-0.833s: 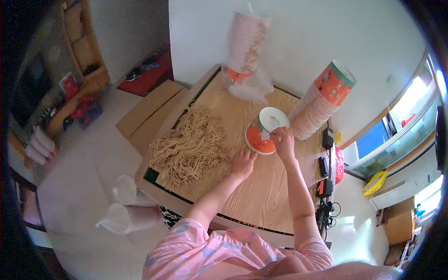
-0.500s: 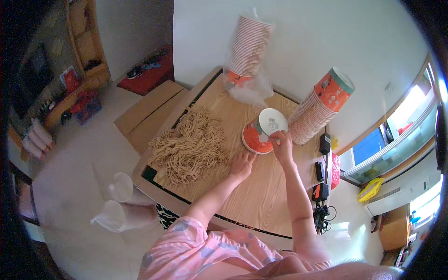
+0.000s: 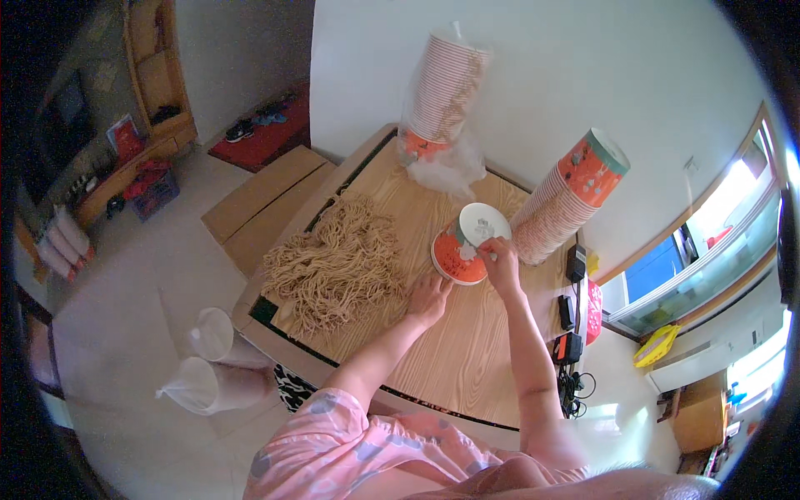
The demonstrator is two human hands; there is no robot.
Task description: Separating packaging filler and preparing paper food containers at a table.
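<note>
An upside-down paper cup (image 3: 460, 256), orange with a green band and a white base, stands on the wooden tabletop (image 3: 417, 350). Against its side near the raised base, the fingers of my right hand (image 3: 502, 267) are pinched together; what they hold, if anything, is too small to make out. My left hand (image 3: 428, 297) rests low on the table, fingers stretched toward the cup's lower rim. Left of that hand lies a heap of beige cords (image 3: 337, 267). Just beyond my right hand leans a tall stack of nested matching cups (image 3: 562, 200), also upside down.
Another cup stack (image 3: 447, 87) in clear plastic stands at the table's far corner by the wall. Black power adapters (image 3: 568, 348) and cables line the right edge. A cardboard box (image 3: 267, 196) sits beyond the left side; white bagged cups (image 3: 200, 387) stand on the floor.
The whole view has shifted slightly. Both hands stay at the cup, the right one still pinched near its base and the left one low at its rim.
</note>
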